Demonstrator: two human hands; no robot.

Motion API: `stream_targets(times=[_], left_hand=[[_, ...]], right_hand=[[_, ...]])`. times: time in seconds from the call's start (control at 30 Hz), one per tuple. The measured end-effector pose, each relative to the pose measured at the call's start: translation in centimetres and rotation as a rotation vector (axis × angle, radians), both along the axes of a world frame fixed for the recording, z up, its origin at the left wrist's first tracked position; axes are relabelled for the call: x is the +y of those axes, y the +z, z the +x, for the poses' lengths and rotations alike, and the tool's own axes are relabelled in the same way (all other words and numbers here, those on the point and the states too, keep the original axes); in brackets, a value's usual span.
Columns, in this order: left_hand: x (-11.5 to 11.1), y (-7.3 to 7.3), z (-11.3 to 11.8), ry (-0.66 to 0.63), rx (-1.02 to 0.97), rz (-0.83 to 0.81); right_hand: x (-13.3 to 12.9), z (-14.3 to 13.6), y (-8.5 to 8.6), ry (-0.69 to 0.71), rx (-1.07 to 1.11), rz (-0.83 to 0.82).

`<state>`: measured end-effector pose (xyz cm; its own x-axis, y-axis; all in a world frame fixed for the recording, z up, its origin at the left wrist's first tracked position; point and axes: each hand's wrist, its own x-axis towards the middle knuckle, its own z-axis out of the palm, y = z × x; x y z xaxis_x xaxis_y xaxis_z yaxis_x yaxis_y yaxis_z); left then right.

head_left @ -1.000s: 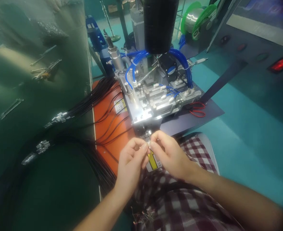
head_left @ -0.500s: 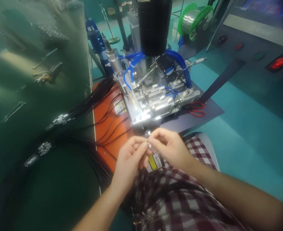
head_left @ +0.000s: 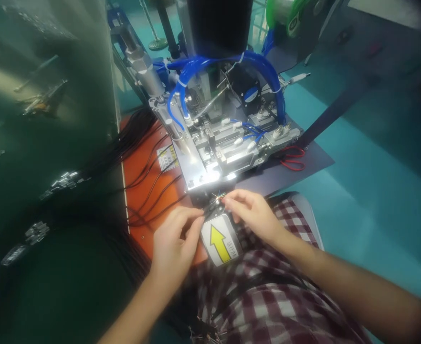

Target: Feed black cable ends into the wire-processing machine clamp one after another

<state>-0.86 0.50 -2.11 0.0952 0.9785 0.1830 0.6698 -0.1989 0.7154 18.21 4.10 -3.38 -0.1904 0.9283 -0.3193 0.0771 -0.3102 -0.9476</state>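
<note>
At the far left, silver connectors on black cables lay along the right half of the dark green surface. Past the surface's right edge, more cables crossed the orange panel. Near that panel's front right corner, the left hand pinched a short black cable between thumb and forefinger. Its long axis slanted up and rightward from those fingers to thin coloured wires, fanned out just short of the machine's front edge, beyond the yellow-arrow plate. The right hand, nearer the wire tips, had thumb and forefinger close together beside them; whether it gripped a strand could not be told.
</note>
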Motion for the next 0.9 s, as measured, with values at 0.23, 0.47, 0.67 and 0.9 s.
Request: stream_targets(times=[0.23, 0.47, 0.67, 0.9], left_hand=[[1.0, -0.2, -0.8, -0.091, 0.058, 0.073], [1.6, -0.6, -1.4, -0.148, 0.101, 0.132], [1.8, -0.5, -1.5, -0.2, 0.147, 0.12], [2.1, -0.5, -2.0, -0.232, 0.197, 0.118]], right_hand=[[0.6, -0.7, -0.6, -0.043, 0.071, 0.037], [0.6, -0.7, -1.2, -0.049, 0.068, 0.054], [0.6, -0.7, -1.4, -0.061, 0.044, 0.039], [0.9, -0.4, -1.4, -0.02, 0.029, 0.034]])
